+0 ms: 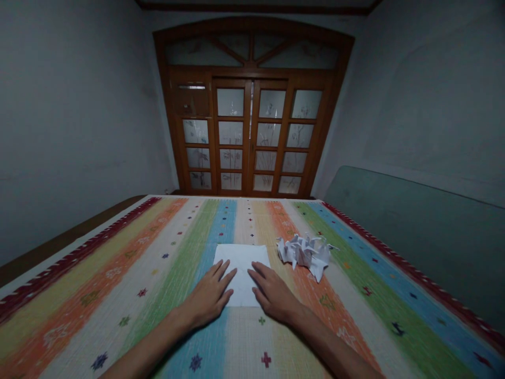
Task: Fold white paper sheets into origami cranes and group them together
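A white sheet of paper [241, 259] lies flat on a striped, many-coloured cloth [158, 273]. My left hand [209, 297] rests palm down on the sheet's near left corner, fingers stretched flat. On the near right part of the sheet, my right hand [274, 296] also lies flat with its fingers out. Neither hand grips anything. A small heap of folded white paper figures [305, 251] sits on the cloth just right of the sheet, beyond my right hand.
The cloth covers a wide surface that runs to a wooden door with frosted glass panes [248, 137]. A grey-green padded panel [414, 231] stands along the right side. Grey walls close in on both sides.
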Available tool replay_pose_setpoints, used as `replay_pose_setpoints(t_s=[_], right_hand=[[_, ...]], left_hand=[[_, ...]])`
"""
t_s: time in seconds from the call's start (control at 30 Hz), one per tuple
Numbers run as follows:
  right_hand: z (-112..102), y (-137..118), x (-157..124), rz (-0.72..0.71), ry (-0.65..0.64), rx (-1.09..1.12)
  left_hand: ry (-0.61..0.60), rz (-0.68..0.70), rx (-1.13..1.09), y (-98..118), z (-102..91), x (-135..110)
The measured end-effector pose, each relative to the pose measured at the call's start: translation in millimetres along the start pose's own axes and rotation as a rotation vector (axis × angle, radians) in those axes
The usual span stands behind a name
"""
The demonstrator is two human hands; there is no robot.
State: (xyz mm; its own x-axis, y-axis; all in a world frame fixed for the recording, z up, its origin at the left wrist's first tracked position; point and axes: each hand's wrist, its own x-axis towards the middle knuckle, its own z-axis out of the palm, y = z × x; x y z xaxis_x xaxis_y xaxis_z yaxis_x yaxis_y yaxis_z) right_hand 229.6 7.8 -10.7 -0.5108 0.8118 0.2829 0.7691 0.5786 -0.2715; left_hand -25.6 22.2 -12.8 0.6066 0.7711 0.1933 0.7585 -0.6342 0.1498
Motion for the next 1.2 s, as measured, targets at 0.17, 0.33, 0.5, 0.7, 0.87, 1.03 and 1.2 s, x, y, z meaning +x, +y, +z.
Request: replay_pose_setpoints(t_s=[0.17, 0.33, 0.5, 0.7, 0.87, 1.03, 1.2], right_hand=[[4.1, 1.4, 2.2, 0.051, -0.135, -0.062], [-1.0, -9.7, 17.4, 0.076, -0.105, -0.120], [6.2, -21.0, 43.7, 0.179, -0.035, -0.147], [24.0, -14.5, 48.3, 0.166, -0.074, -0.144], [25.1, -5.7, 46.8, 0.224, -0.108, -0.180], [26.2, -1.1, 46.7, 0.299, -0.115, -0.224], [31.5, 1.1, 46.2, 0.328, -0.122, -0.277]], left_hand=[[-0.025, -0.025, 0.067, 12.4, 2.5, 4.1], [-0.074, -0.075, 0.075, 25.3, -1.1, 18.6], [-0.072, -0.124, 0.063, 25.2, 0.1, 42.3], [-0.026, -0.183, 0.044, 18.9, 10.6, 49.2], [-0.011, -0.237, 0.048, 15.4, 8.4, 41.7], [-0.014, -0.264, 0.043, 8.2, 2.4, 35.7], [-0.022, -0.293, 0.022, 7.9, 1.6, 33.6]])
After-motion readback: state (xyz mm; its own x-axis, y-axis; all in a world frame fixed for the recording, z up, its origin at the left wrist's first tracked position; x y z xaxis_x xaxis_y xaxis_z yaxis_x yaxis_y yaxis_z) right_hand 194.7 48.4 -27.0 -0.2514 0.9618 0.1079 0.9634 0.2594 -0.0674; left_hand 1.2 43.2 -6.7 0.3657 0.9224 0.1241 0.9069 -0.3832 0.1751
